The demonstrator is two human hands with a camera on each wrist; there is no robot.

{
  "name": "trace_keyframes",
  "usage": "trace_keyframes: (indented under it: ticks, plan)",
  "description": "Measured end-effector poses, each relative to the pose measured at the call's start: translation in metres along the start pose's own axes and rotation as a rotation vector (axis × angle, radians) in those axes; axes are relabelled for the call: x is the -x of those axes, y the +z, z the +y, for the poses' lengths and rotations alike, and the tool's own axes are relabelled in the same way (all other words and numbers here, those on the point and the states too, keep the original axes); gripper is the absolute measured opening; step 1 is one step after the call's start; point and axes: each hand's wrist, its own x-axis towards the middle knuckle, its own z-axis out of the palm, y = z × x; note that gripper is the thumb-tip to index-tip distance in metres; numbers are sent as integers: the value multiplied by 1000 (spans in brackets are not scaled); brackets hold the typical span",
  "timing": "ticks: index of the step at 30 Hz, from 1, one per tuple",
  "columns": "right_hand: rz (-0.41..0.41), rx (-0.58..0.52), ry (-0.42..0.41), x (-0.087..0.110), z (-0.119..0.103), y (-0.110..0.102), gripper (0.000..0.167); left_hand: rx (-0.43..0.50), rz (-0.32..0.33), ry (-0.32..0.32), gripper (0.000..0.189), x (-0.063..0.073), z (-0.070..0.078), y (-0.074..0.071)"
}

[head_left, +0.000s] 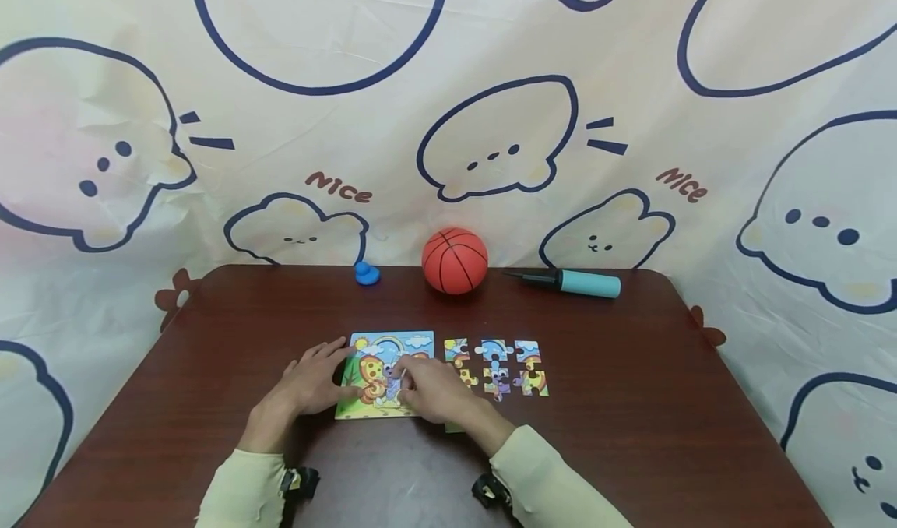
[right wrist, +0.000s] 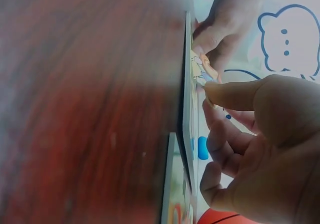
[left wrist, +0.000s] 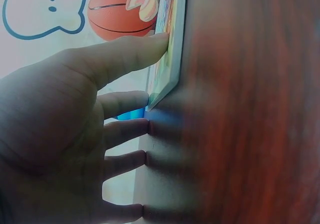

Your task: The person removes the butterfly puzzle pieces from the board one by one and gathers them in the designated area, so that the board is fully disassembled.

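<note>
A cartoon picture puzzle board lies on the table in front of the person. My left hand is at its left side, fingers spread. In the left wrist view the thumb touches the board's face, while the fingertips rest at its corner and on the tabletop. My right hand is above the board's right half. Its thumb and forefinger pinch a small puzzle piece, low over the board; the piece's underside is hidden. Other puzzle pieces lie spaced out right of the board, some partly hidden by the right forearm.
Along the table's far edge stand a blue duck-like toy, a small red basketball and a hand pump with a light blue barrel. A cartoon-printed curtain hangs behind the dark wooden table.
</note>
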Motion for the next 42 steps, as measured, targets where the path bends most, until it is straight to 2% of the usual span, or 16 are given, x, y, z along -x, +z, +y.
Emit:
trace_keyframes:
  ticks: [6, 10, 24, 36, 42]
  plan:
    - [-8, -235, -2, 7, 11, -8, 17, -9, -3, 1, 84, -1, 0, 0]
    - [-6, -308, 19, 18, 22, -18, 15, -6, 3, 6, 85, -1, 0, 0]
    - [47, -270, 81, 57, 60, -50, 13, 2, 12, 1, 86, 1, -1, 1]
    - [29, -231, 123, 89, 80, -59, 9, -3, 20, 11, 86, 1, 0, 0]
    - [35, -169, 123, 105, 89, -62, 11, 1, 17, 12, 86, 1, -1, 0]
